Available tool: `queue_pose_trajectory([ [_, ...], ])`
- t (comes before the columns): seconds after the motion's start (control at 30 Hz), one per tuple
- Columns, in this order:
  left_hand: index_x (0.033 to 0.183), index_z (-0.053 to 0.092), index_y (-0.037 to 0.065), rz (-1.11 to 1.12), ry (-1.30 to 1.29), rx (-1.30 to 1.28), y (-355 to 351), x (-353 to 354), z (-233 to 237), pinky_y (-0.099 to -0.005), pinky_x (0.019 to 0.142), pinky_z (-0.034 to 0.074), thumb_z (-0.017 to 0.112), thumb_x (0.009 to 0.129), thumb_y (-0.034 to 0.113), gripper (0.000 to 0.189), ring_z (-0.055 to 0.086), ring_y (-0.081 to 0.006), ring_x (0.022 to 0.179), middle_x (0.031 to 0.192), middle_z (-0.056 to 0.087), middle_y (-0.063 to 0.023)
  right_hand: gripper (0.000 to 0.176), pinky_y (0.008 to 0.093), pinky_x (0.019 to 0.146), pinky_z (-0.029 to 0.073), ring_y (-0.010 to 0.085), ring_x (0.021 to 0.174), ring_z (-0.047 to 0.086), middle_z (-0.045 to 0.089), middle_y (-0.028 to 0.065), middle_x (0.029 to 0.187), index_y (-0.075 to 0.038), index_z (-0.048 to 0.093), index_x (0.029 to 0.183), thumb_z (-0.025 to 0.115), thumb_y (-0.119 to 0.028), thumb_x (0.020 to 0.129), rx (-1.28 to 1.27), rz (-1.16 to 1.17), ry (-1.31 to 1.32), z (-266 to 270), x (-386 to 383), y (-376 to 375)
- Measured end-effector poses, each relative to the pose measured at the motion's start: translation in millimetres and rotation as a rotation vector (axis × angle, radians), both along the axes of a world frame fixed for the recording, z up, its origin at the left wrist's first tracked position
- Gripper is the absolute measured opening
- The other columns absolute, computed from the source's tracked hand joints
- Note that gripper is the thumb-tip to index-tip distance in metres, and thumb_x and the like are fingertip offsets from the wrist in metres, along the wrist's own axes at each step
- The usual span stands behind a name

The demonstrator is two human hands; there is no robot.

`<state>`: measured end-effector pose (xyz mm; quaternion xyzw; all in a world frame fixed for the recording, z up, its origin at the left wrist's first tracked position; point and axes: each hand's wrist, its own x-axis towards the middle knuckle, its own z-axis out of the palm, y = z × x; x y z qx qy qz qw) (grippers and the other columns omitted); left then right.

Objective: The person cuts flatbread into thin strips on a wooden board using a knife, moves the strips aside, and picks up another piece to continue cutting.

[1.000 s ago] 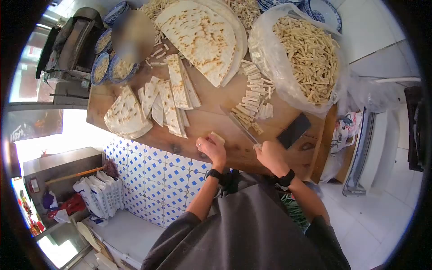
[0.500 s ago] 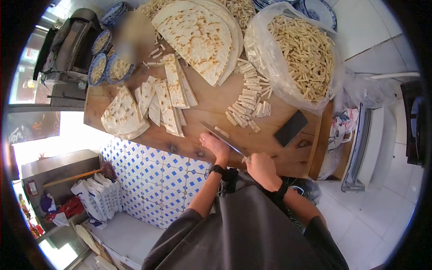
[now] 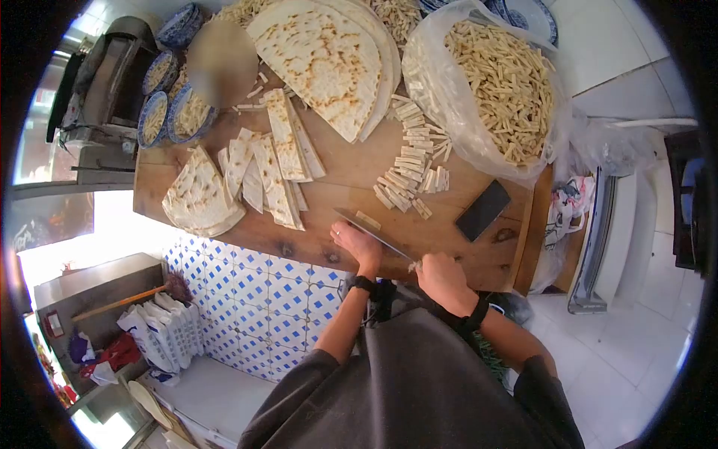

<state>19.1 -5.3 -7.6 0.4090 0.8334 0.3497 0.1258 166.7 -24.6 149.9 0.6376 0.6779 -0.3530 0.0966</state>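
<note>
My right hand (image 3: pixel 443 280) is wrapped round the handle of a long knife (image 3: pixel 378 237), whose blade points up and left over the wooden table. Beside the blade, my left hand (image 3: pixel 354 244) rests near the table's front edge with its fingers bent together; what lies under them is hidden. A small cut piece of flatbread (image 3: pixel 368 220) lies just beyond the blade. Farther off are rows of short cut sticks (image 3: pixel 409 168). Long flatbread strips (image 3: pixel 278 183) and a folded wedge (image 3: pixel 200 196) lie to the left.
Large folded flatbreads (image 3: pixel 321 63) lie at the back of the table (image 3: pixel 344 179), beside a plastic bag of cut sticks (image 3: pixel 501 90). A black phone (image 3: pixel 483 210) is at the right. Blue-patterned bowls (image 3: pixel 187 123) stand at the back left.
My right hand and the knife handle have shifted slightly to the right. My left hand stays nearly in place. The whole view has moved a little.
</note>
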Motion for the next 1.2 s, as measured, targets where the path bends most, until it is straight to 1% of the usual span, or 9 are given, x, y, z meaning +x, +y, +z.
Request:
queue_pose_trajectory([
  [0.1,0.092,0.046,-0.004,0.005,0.066,0.023,-0.3,-1.2,0.1,-0.0499,0.087,0.032,0.059,0.083,0.016,0.026,0.042,-0.0414,0.1,0.098,0.047,-0.022,0.025,0.0492,0.068,0.053,0.0428,0.077,0.065,0.065,0.0255,0.078,0.004,0.066,0.079,0.061,-0.02,0.085,-0.041,0.014,-0.032,-6.2,-0.8,3.2],
  [0.2,0.09,0.047,-0.004,0.024,0.024,-0.005,2.5,0.9,6.6,-0.0509,0.087,0.032,0.057,0.084,0.014,0.022,0.042,-0.0424,0.099,0.098,0.046,-0.0233,0.024,0.0482,0.069,0.054,0.042,0.078,0.067,0.066,0.0251,0.079,0.004,0.067,0.079,0.061,-0.019,0.084,-0.042,0.031,-0.059,-6.6,-0.7,8.7],
  [0.33,0.09,0.047,-0.004,0.034,0.018,-0.057,1.9,-0.3,0.1,-0.0506,0.087,0.032,0.054,0.085,0.012,0.017,0.042,-0.0421,0.099,0.099,0.046,-0.0231,0.028,0.0502,0.071,0.052,0.0445,0.079,0.064,0.063,0.0287,0.08,0.006,0.065,0.082,0.061,-0.022,0.087,-0.097,0.012,-0.048,6.5,-9.5,19.9],
  [0.57,0.088,0.047,-0.003,0.058,-0.04,-0.098,4.8,2.1,1.9,-0.0496,0.085,0.031,0.054,0.084,0.008,0.014,0.041,-0.0402,0.097,0.096,0.044,-0.0209,0.029,0.0485,0.069,0.051,0.0432,0.076,0.064,0.063,0.0277,0.079,0.006,0.065,0.082,0.062,-0.023,0.086,-0.18,0.024,-0.112,-11.8,-23.6,32.3],
  [0.8,0.086,0.044,-0.002,0.027,-0.047,-0.07,5.1,-0.3,6.9,-0.0483,0.084,0.03,0.054,0.08,0.004,0.013,0.041,-0.0382,0.096,0.095,0.044,-0.0194,0.022,0.0478,0.065,0.052,0.0411,0.072,0.065,0.065,0.0242,0.076,0.001,0.067,0.08,0.064,-0.02,0.082,-0.06,0.053,-0.07,-45.3,-50.8,40.1],
  [0.93,0.086,0.044,-0.001,0.024,-0.001,-0.039,1.2,0.2,-10.9,-0.0484,0.083,0.031,0.052,0.081,0.003,0.011,0.042,-0.0385,0.094,0.094,0.045,-0.0195,0.019,0.0463,0.065,0.054,0.0395,0.073,0.067,0.067,0.0221,0.077,-0.001,0.068,0.079,0.062,-0.019,0.082,0.055,0.031,-0.028,-69.5,-56.0,35.5],
  [1.03,0.087,0.045,-0.001,-0.006,0.099,0.01,-1.1,-1.9,-17.3,-0.0488,0.082,0.032,0.05,0.083,0.002,0.007,0.043,-0.0395,0.091,0.092,0.046,-0.0201,0.021,0.0458,0.063,0.054,0.0394,0.073,0.067,0.067,0.0226,0.078,-0.001,0.069,0.079,0.063,-0.021,0.082,0.09,0.032,-0.008,-70.5,-57.9,39.2],
  [1.1,0.087,0.045,-0.002,0.043,0.036,-0.044,0.5,-1.3,-9.6,-0.0495,0.081,0.033,0.048,0.086,0.003,0.005,0.044,-0.0401,0.09,0.09,0.046,-0.0208,0.028,0.0477,0.059,0.051,0.0413,0.067,0.064,0.064,0.0254,0.071,0.002,0.066,0.075,0.065,-0.025,0.081,0.088,-0.026,0.077,-82.1,-57.3,37.3],
  [1.2,0.087,0.046,-0.002,0.0,0.029,0.046,-0.4,-3.1,-4.8,-0.0503,0.082,0.033,0.048,0.09,0.009,0.012,0.043,-0.0407,0.092,0.092,0.047,-0.0218,0.024,0.0461,0.061,0.054,0.0396,0.072,0.067,0.067,0.0242,0.077,0.0,0.07,0.075,0.064,-0.022,0.08,0.071,0.027,0.085,-74.6,-52.4,45.9],
])
